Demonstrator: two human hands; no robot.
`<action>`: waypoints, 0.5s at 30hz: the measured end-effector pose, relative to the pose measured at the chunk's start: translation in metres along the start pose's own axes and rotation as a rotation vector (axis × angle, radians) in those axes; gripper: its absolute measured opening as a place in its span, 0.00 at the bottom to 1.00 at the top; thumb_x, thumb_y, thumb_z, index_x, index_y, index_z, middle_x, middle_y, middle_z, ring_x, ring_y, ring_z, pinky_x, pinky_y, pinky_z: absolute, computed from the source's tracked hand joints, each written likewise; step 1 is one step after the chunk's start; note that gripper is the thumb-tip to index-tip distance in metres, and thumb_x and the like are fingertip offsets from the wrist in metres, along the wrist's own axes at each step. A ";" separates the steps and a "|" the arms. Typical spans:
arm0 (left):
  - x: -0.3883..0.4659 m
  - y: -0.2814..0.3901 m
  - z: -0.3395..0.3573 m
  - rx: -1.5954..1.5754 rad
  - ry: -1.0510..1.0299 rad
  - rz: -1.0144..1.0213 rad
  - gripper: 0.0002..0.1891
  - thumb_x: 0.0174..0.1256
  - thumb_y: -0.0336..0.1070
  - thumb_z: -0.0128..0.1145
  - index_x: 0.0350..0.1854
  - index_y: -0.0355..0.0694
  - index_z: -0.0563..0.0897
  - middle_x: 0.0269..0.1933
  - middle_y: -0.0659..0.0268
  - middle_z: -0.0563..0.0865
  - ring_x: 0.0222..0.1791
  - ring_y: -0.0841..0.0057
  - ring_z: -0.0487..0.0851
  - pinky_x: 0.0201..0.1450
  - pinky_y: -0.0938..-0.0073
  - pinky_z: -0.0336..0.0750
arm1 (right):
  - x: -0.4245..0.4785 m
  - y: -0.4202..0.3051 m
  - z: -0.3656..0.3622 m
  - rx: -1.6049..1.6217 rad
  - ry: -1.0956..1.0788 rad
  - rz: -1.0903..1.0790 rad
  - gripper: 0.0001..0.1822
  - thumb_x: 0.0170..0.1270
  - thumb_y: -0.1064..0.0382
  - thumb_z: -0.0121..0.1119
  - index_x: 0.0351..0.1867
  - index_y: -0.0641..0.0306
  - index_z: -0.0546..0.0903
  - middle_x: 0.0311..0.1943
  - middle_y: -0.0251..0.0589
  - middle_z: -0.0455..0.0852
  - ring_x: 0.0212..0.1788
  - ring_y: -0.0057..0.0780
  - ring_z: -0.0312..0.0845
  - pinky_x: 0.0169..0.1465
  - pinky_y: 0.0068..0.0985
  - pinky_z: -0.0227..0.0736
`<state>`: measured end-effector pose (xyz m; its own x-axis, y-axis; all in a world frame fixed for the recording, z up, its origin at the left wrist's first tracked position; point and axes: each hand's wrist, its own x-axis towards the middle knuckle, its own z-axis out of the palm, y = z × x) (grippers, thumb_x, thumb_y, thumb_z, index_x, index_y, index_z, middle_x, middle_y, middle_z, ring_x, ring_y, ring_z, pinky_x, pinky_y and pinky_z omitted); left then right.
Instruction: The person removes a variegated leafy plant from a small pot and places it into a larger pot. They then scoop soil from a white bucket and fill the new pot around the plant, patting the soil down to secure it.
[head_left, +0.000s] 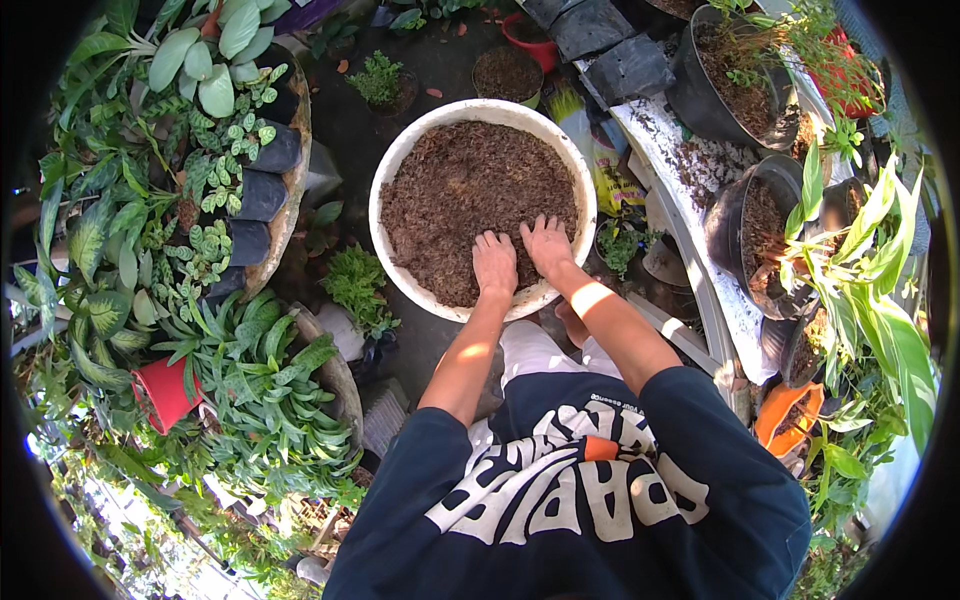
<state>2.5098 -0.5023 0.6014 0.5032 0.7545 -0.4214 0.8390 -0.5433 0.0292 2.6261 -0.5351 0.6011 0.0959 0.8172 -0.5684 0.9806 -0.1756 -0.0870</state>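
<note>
A large round white tub (388, 259) stands in front of me, holding brown, crumbly potting mix (480, 180). My left hand (495, 264) lies palm down on the mix near the tub's front side, its fingers pointing away from me. To its right, my right hand (547, 246) rests palm down on the same mix, close to the right front rim, with fingers slightly spread. Neither hand visibly holds anything. The undersides of both hands are hidden, and whether the fingertips are sunk into the mix is hard to tell.
Left stands a curved ledge (294, 180) with leafy plants in black bags (262, 196). A red pot (166, 394) lies tilted below. At right, a white-topped table (675, 217) bears black pots (724, 82). A soil-filled pot (508, 73) and a small plant (377, 79) sit behind the tub.
</note>
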 end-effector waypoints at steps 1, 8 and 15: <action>-0.002 -0.001 -0.003 0.076 0.109 0.014 0.37 0.43 0.35 0.70 0.61 0.37 0.69 0.61 0.50 0.69 0.65 0.52 0.65 0.62 0.49 0.67 | 0.000 0.001 -0.006 0.079 -0.019 0.002 0.32 0.63 0.64 0.55 0.69 0.54 0.62 0.67 0.61 0.63 0.68 0.61 0.60 0.67 0.49 0.59; 0.002 -0.018 -0.030 0.227 0.039 -0.136 0.51 0.41 0.49 0.73 0.71 0.45 0.60 0.71 0.57 0.60 0.75 0.54 0.50 0.67 0.31 0.53 | -0.016 -0.002 -0.054 0.090 -0.113 0.027 0.48 0.55 0.60 0.67 0.74 0.31 0.52 0.73 0.57 0.51 0.72 0.61 0.50 0.68 0.53 0.56; 0.001 -0.008 -0.023 0.130 -0.255 -0.059 0.45 0.41 0.44 0.70 0.68 0.43 0.65 0.65 0.58 0.67 0.70 0.59 0.61 0.68 0.42 0.58 | 0.003 -0.011 -0.008 -0.011 -0.149 0.068 0.34 0.69 0.61 0.49 0.72 0.24 0.53 0.73 0.61 0.48 0.72 0.66 0.48 0.68 0.59 0.52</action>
<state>2.5083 -0.4892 0.6217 0.3719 0.6782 -0.6338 0.8237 -0.5559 -0.1116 2.6172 -0.5265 0.6069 0.1366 0.7131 -0.6876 0.9746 -0.2211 -0.0357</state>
